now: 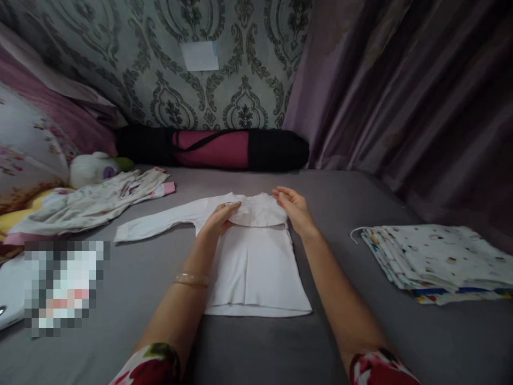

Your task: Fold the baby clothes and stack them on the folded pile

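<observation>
A small white long-sleeved shirt (pixel 256 267) lies spread on the grey sheet in front of me. One sleeve stretches out to the left, while the right one is folded across the chest. My left hand (pixel 223 216) closes on the folded sleeve's end, near the left side of the chest; part of its grip is hidden. At the right shoulder edge, my right hand (pixel 294 209) has its fingers extended and slightly curved, beside the cloth and holding nothing.
On the right lies a stack of folded printed cloths (pixel 436 254). Crumpled patterned clothing (pixel 108 200) and a white plush toy (pixel 93 170) are at left, with a blurred-out item (pixel 68 289) nearer. A black and pink long bag (pixel 212 148) lines the wall.
</observation>
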The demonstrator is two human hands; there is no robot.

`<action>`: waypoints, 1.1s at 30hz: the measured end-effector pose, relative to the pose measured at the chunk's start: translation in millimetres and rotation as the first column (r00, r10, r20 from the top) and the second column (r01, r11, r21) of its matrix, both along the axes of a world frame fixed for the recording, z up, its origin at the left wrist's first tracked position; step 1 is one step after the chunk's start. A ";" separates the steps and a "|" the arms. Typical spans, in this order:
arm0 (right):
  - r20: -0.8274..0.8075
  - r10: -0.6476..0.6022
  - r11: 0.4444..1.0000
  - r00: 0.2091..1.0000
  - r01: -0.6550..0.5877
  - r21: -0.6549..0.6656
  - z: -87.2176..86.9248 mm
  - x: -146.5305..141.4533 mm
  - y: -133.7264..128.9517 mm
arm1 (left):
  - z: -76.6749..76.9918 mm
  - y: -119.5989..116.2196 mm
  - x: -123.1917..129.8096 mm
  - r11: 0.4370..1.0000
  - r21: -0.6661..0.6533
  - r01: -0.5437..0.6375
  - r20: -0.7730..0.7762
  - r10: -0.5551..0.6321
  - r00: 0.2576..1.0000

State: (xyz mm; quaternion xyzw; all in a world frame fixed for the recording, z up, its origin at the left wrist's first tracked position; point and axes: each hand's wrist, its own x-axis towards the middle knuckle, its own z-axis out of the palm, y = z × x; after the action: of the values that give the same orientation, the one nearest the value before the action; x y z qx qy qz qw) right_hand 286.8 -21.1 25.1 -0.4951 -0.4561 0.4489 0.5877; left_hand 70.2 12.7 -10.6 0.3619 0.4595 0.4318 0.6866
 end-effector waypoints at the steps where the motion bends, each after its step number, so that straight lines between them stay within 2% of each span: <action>1: -0.008 -0.056 0.998 0.998 0.056 -0.011 0.2 7.5 2.4 | -1.5 -0.2 -0.4 0.999 0.035 0.000 -0.002 0.000 1.000; 4: 0.002 -0.213 0.977 0.977 0.213 -0.033 -3.5 26.7 8.7 | 0.4 -1.2 -3.2 0.990 0.138 0.019 0.031 -0.023 0.999; 6: 0.051 -0.276 0.960 0.960 0.278 -0.040 -9.6 35.1 12.3 | 5.6 -1.4 -6.4 0.987 0.162 -0.019 0.041 0.012 0.999; 8: 0.162 -0.300 0.951 0.940 0.309 -0.029 -17.6 38.9 15.2 | 10.6 -1.0 -10.6 0.985 0.157 -0.073 0.031 0.069 0.997; 10: 0.353 -0.288 0.952 0.890 0.306 0.004 -26.1 37.5 16.2 | 13.3 -0.3 -15.2 0.986 0.135 -0.095 -0.014 0.098 0.995; 14: 0.730 -0.147 0.985 0.668 0.168 0.044 -39.9 23.8 10.0 | 13.9 -0.3 -22.9 0.993 0.071 -0.099 -0.158 0.109 0.981; 17: 0.870 -0.042 0.999 0.491 0.047 0.021 -45.9 12.5 1.7 | 14.9 -2.2 -25.6 0.990 0.070 -0.120 -0.235 0.134 0.963; 20: 0.936 0.040 0.998 0.351 0.026 -0.052 -48.5 6.4 -4.9 | 14.2 -3.5 -26.4 0.982 0.130 -0.140 -0.331 0.176 0.927; 24: 0.961 0.125 0.991 0.247 0.018 -0.133 -47.1 4.7 -9.2 | 5.2 -1.7 -28.2 0.949 0.277 -0.149 -0.538 0.282 0.794; 29: 0.970 0.151 0.988 0.193 0.001 -0.154 -43.6 3.4 -11.9 | -5.0 0.3 -29.6 0.869 0.495 -0.001 -0.714 0.407 0.570; 33: 0.971 0.155 0.987 0.183 0.014 -0.160 -43.6 2.2 -12.5 | -8.5 0.1 -28.0 0.822 0.555 0.125 -0.764 0.444 0.468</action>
State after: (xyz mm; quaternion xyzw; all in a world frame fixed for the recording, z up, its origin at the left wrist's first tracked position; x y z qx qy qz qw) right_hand 289.0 -33.6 -18.5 -0.6834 -0.7172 0.0857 0.1059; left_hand 42.1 12.8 -19.0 0.6593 0.6336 0.3633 0.1789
